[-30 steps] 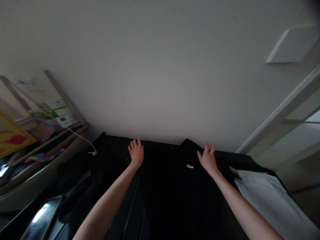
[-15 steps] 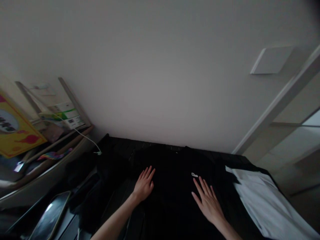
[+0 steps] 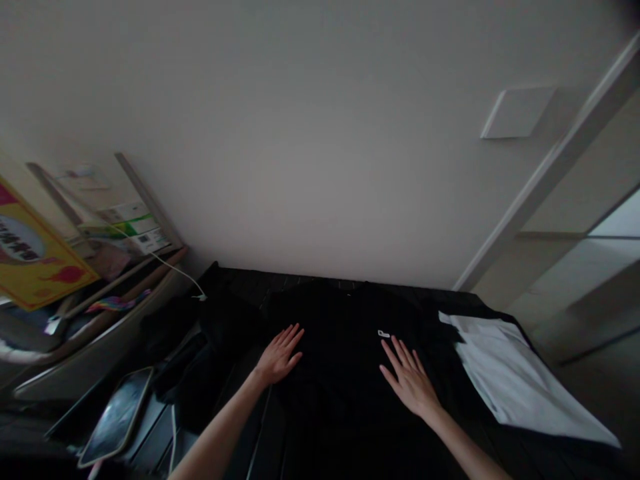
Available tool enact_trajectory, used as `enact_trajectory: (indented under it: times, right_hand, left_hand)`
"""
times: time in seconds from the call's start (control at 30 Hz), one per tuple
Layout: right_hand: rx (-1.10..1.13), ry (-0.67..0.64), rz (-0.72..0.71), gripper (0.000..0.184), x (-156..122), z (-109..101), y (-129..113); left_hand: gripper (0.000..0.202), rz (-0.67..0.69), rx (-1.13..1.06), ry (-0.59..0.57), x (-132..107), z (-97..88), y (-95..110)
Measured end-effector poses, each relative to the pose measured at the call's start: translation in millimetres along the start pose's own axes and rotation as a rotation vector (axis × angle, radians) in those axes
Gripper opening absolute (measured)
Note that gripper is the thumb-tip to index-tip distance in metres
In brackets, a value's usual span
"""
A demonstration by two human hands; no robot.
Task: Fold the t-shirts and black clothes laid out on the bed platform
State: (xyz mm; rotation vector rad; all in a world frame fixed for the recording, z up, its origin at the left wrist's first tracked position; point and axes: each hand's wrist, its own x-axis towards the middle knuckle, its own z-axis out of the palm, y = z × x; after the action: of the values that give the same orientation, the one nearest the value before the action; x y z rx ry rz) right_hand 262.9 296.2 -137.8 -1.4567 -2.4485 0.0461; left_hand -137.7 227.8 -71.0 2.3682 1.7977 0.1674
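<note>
- while you work over the black slatted surface (image 3: 237, 277), a dark, glossy, rectangular phone (image 3: 117, 417) lies to your left; reaching wide on that side could knock it.
- beside it sits a crumpled heap of dark fabric (image 3: 187, 377), with a thin white cable (image 3: 176, 268) ending at its top; if the heap gets dragged, the cable may be tugged along.
- your left hand (image 3: 280, 357) is palm down and holds nothing visible, fingers close together, thumb apart, at the left part of the black cloth garment (image 3: 345, 380); pushing harder here than opposite could skew the cloth.
- between and beneath your hands, that garment lies spread, neckline toward the wall; its dark folds hardly show, so a crease could be missed in this dim light.
- your right hand (image 3: 410, 380) is palm down, fingers a little fanned, thumb wide, no grip, just below the small white mark (image 3: 383, 334); sliding outward could ruck the garment against the flat white cloth (image 3: 515, 373) further right.
</note>
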Motion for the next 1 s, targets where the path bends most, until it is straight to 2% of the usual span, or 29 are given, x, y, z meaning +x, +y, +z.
enact_trajectory:
  times: [0.13,0.27,0.6,0.73,0.8,0.87,0.93,1.0]
  right_hand:
    - [-0.003,-0.024,-0.02,0.065,4.3,-1.3,3.5]
    - [-0.015,-0.03,-0.033,0.066,12.7,0.7,7.4]
    - [0.001,-0.069,-0.04,0.062,49.5,3.2,17.2]
    - [-0.01,-0.076,-0.05,0.062,60.9,7.5,23.7]
    - [-0.022,-0.073,-0.047,0.06,65.3,10.7,28.3]
    - [-0.03,-0.075,-0.047,0.058,69.4,12.6,32.1]
    - [-0.035,-0.07,-0.05,0.055,72.6,11.8,33.0]
    - [-0.042,-0.031,-0.028,0.054,73.7,8.0,28.8]
  left_hand:
    - [0.068,0.101,-0.019,-0.033,6.2,-11.0,-17.3]
    - [0.074,0.142,-0.018,-0.063,16.3,-15.9,-26.4]
    - [0.073,0.121,0.036,-0.065,42.1,-24.6,-37.7]
    - [0.07,0.049,0.075,-0.003,45.2,-25.1,-36.6]
    - [0.063,-0.02,0.086,0.073,41.1,-25.3,-26.6]
    - [0.053,-0.073,0.066,0.166,31.0,-26.5,-6.1]
    - [0.044,-0.075,0.01,0.231,14.8,-28.1,24.6]
    - [0.037,-0.015,-0.07,0.208,-6.1,-28.1,61.6]
